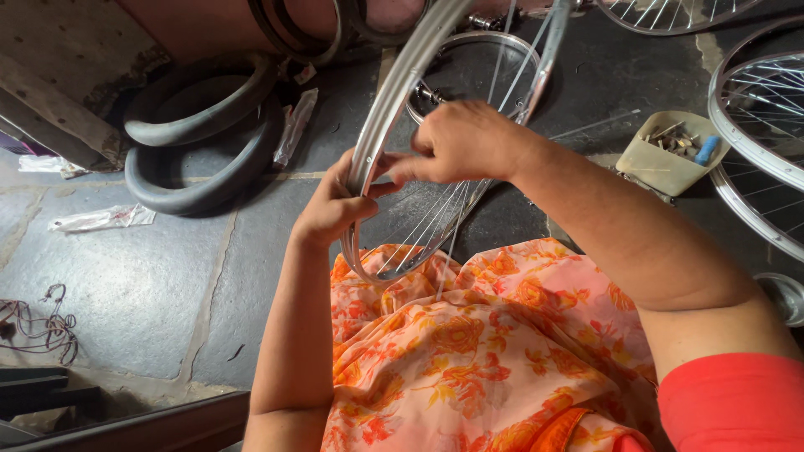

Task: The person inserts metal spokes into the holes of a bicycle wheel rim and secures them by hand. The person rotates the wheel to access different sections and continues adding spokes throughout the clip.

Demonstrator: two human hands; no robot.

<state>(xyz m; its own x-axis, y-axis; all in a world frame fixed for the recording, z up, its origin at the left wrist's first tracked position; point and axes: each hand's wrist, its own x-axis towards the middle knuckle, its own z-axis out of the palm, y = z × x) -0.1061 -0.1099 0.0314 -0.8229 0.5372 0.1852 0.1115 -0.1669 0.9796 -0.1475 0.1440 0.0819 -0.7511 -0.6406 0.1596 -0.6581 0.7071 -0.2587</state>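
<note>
A silver bicycle wheel rim [394, 92] with thin spokes [419, 230] stands on edge over my lap, resting on orange flowered cloth [469, 351]. My left hand [331, 205] grips the rim's left side from outside. My right hand [456, 142] reaches across the rim from the right, its fingertips pinched at the rim's inner edge near the left hand's thumb, where a spoke end meets the rim. What the fingers pinch is too small to tell.
Black rubber tyres [197, 146] lie on the stone floor at the left. A beige plastic tub [670, 155] of small metal parts sits at the right, beside more spoked wheels [758, 125]. Another wheel [469, 75] lies behind the rim. Scraps of plastic wrap [100, 219] lie about.
</note>
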